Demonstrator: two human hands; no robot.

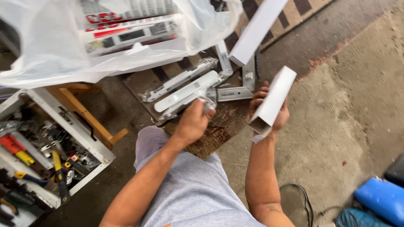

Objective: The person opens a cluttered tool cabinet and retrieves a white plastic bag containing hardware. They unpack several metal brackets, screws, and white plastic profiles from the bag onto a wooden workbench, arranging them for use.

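Gripping a white box (272, 101) in the right hand (269, 113), the left hand (194, 122) closed on a plastic-wrapped white part (185, 94), lifting it clear of the floor (336, 105).

This looks like a workshop or a work shed. The floor (357, 84) is rough, bare concrete with stains and cracks. Left of the person's knees stands a white tool tray (90, 143) full of hand tools: pliers with yellow grips (59, 172), red handles and bits of metal. A wooden stool (90, 115) stands just behind the tray. In front of the knees, white metal parts in clear plastic bags (185, 86) lie on a striped mat (290, 12). Far right of the tray, a black cable (305, 201) lies on the concrete near something blue (381, 199).
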